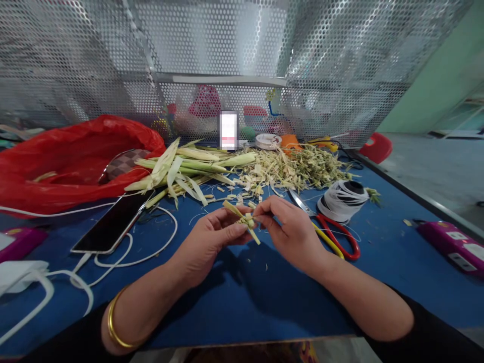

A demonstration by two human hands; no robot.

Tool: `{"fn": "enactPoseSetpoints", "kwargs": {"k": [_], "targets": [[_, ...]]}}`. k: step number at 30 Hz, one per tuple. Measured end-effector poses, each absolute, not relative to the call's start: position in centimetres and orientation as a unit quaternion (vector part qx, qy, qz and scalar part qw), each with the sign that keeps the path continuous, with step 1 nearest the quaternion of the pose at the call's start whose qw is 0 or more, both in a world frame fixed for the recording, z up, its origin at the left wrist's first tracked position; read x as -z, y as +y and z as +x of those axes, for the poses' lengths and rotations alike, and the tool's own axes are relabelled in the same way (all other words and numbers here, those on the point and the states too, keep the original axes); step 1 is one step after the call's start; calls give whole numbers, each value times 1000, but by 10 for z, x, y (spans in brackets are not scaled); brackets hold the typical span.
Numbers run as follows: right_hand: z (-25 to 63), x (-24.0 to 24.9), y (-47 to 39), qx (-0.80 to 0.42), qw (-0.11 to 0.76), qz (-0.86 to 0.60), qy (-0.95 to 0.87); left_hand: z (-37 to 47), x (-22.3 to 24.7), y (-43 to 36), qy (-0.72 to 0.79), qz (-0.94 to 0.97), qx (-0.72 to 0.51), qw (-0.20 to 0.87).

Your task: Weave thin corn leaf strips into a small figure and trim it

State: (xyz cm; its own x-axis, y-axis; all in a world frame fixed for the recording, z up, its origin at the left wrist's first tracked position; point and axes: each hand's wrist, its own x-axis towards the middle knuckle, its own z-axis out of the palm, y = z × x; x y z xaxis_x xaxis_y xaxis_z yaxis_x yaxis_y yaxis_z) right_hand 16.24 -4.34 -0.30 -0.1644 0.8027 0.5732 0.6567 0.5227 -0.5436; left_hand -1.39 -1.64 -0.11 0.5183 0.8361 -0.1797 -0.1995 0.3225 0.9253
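Between my hands, above the blue table (242, 312), is a small woven piece of pale green leaf strips (247, 221) with ends sticking out. My left hand (212, 237) pinches it between thumb and fingers. At its right side, my right hand (289, 229) is closed, fingertips pressed together on one strip end. Just beyond my right hand lie scissors with red and yellow handles (340, 239), their blades partly hidden by the hand. A spool of white thread (342, 200) stands next to them. Behind my hands are long pale husk leaves (196, 164) and a heap of cut scraps (287, 169).
At left lie an open red plastic bag (75, 146) and a dark-screened phone (113, 222) with a white charging cable (172, 237). A purple power strip (451, 244) sits at the right. A perforated metal panel (227, 45) rises behind the table.
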Motion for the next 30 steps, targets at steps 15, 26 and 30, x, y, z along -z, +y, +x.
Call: {"fn": "enactPoseSetpoints", "kwargs": {"k": [15, 26, 30], "targets": [[159, 6, -44, -140, 417, -485, -756, -11, 4, -16, 334, 479, -352, 731], [158, 12, -42, -22, 373, -460, -805, -16, 5, -15, 356, 461, -289, 760], [156, 10, -45, -57, 386, -481, -785, -15, 1, -16, 398, 503, -306, 703]]}}
